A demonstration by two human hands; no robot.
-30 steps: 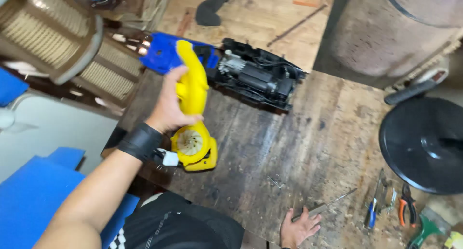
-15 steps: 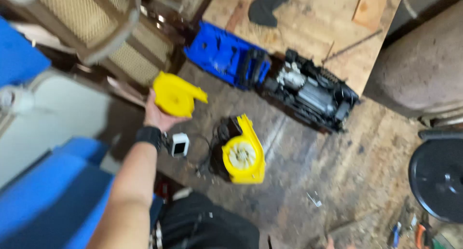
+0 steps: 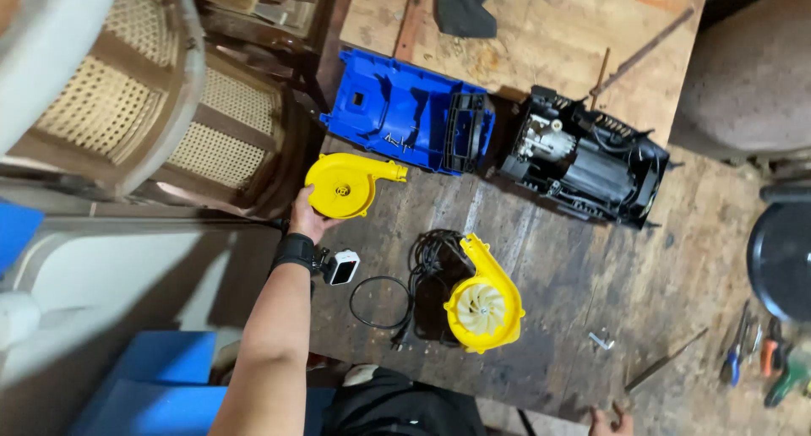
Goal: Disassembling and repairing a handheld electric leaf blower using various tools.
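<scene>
Yellow blower cover [image 3: 342, 184], left of centre, lies on the dark wooden floor [image 3: 557, 318]; your left hand [image 3: 309, 219] grips its lower edge. Blue housing [image 3: 410, 112] just above. Yellow fan half [image 3: 481, 305] lower centre. Right hand [image 3: 610, 421] at bottom edge: grip unclear.

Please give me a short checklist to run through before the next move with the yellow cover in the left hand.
1. Left hand grips yellow cover: ok.
2. Cover clear of blue housing: ok, a small gap.
3. Yellow fan half lies flat, impeller up: ok.
4. Black cord clear of the fan half: not ok, bunched against it.
5. Right hand free: cannot tell, only its edge shows.
</scene>
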